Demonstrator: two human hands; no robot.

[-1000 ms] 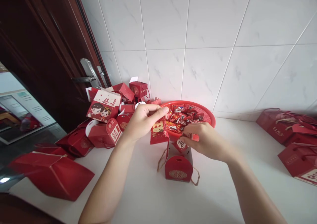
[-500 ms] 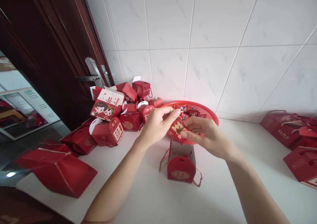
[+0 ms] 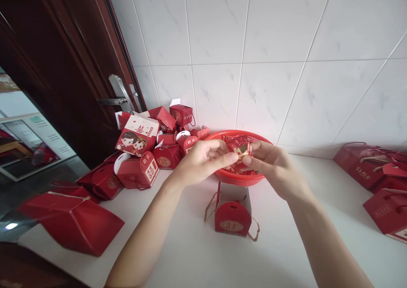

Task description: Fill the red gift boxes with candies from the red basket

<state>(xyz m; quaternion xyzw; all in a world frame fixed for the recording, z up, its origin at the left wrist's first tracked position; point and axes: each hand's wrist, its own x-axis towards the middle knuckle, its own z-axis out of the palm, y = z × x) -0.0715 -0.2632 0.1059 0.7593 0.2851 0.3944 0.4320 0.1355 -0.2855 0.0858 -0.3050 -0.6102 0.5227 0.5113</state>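
Between my two hands is a shiny red candy packet (image 3: pixel 239 147) with gold print, held over the red plastic basket (image 3: pixel 235 181). My left hand (image 3: pixel 203 160) pinches its left side between thumb and fingers. On the other side my right hand (image 3: pixel 270 163) grips the lower right corner with thumb and fingertips. Several red-wrapped candies lie in the basket, partly hidden by my hands. Just in front of the basket stands an opened red gift box (image 3: pixel 233 218) with twisted rope handles; something red shows inside, too hidden to name.
Many red gift boxes (image 3: pixel 140 169) are heaped on the left, beside a dark wooden door (image 3: pixel 63 37). A larger red box (image 3: pixel 76 220) sits at the near left. More red boxes (image 3: pixel 365 165) stand on the right. A tiled wall (image 3: pixel 216 33) closes off the back of the white tabletop (image 3: pixel 190 245).
The packet in my hands has been turned and raised slightly, and its face now shows differently. Both hands have shifted a little. The opened gift box stays in place.
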